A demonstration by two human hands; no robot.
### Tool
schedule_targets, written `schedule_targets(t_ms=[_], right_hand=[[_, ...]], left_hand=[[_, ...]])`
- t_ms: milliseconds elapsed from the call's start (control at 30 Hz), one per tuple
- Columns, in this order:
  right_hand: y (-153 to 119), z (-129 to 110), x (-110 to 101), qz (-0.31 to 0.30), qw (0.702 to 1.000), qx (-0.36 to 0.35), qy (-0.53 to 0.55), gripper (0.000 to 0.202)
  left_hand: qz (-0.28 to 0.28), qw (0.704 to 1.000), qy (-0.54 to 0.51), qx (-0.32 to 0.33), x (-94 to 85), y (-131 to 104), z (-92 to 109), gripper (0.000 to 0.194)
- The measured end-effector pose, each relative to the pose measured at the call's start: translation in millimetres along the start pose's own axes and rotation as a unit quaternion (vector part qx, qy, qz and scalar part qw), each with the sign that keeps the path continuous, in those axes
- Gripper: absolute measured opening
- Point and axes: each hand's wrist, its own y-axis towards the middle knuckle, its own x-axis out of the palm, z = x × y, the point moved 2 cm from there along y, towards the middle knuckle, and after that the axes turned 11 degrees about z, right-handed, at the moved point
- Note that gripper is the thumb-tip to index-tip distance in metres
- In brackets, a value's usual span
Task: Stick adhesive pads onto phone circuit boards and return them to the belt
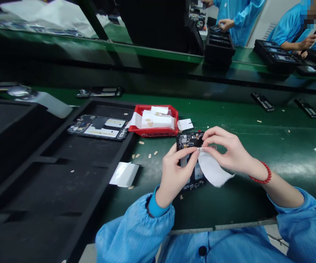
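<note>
The bin (154,131) was bright red, with white slips (158,119) in it. Around that bin, the tabletop (229,120) was a deep, shiny green, dotted with tan scraps (141,143). Left of it, the tray (72,164) was plain black. Nearer the camera than the bin, the sleeves (136,226) were blue, and the beaded bracelet (267,173) was red too.

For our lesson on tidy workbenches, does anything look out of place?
Yes: small tan scraps lie loose on the green bench, and a white slip sits just outside the red bin, though similar ones are inside.
</note>
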Motion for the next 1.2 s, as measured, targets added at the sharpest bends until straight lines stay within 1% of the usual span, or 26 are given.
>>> schedule_targets(t_ms=[67,133,233,333,433,567,633,733,800,867,900,967,1000,1033,1100,1167,1200], right_hand=[[2,-2,-2,-0.010,0.999,-0.034,-0.030,0.008],[3,-4,-3,-0.033,0.997,-0.060,-0.045,0.007],[6,-6,-3,-0.068,0.991,-0.090,-0.077,0.010],[9,-9,-3,-0.067,0.983,-0.122,-0.123,0.014],[11,-14,-4,-0.051,0.971,-0.171,-0.158,0.019],[12,-16,-5,-0.075,0.951,-0.226,-0.197,0.020],[12,-13,-6,-0.091,0.949,-0.232,-0.193,0.018],[9,-6,-7,-0.111,0.956,-0.217,-0.161,0.013],[7,-3,-9,-0.119,0.965,-0.196,-0.125,0.010],[6,-4,-12,-0.110,0.981,-0.150,-0.063,0.008],[6,-6,-14,-0.096,0.989,-0.110,-0.022,0.007],[8,-10,-17,-0.063,0.995,0.004,0.081,0.006],[10,-12,-18,-0.052,0.987,0.070,0.137,0.006],[12,-14,-17,-0.048,0.971,0.132,0.191,0.007],[16,-20,-10,-0.053,0.929,0.227,0.287,0.007],[20,-24,1,-0.059,0.891,0.281,0.352,0.008],[22,-26,8,-0.059,0.879,0.298,0.367,0.009]], left_hand=[[0.005,1.000,0.010,0.018,-0.6,-1,2,0.010],[0.007,0.999,0.017,0.036,-0.9,-2,4,0.010],[0.004,0.998,0.024,0.056,-0.8,-3,5,0.011],[0.004,0.998,0.027,0.064,-0.4,-4,5,0.012],[0.004,0.998,0.027,0.061,-0.2,-5,4,0.012],[-0.003,0.999,0.021,0.044,-0.3,-4,3,0.012],[-0.012,0.999,0.017,0.031,0.0,-4,4,0.012],[-0.026,1.000,0.011,0.007,1.4,-4,3,0.012],[-0.029,0.999,0.008,-0.010,2.6,-4,1,0.013],[-0.031,0.999,0.007,-0.026,3.5,-4,-3,0.014],[-0.034,0.999,0.007,-0.034,3.6,-4,-5,0.016],[-0.038,0.998,0.007,-0.046,2.5,-3,-8,0.020],[-0.038,0.998,0.007,-0.051,1.0,-2,-10,0.024],[-0.034,0.998,0.009,-0.052,-1.0,0,-10,0.027],[-0.005,0.998,-0.012,-0.064,-6.6,4,-10,0.031],[0.051,0.989,-0.088,-0.103,-13.3,8,-9,0.041],[0.082,0.977,-0.138,-0.139,-16.3,10,-8,0.049]])
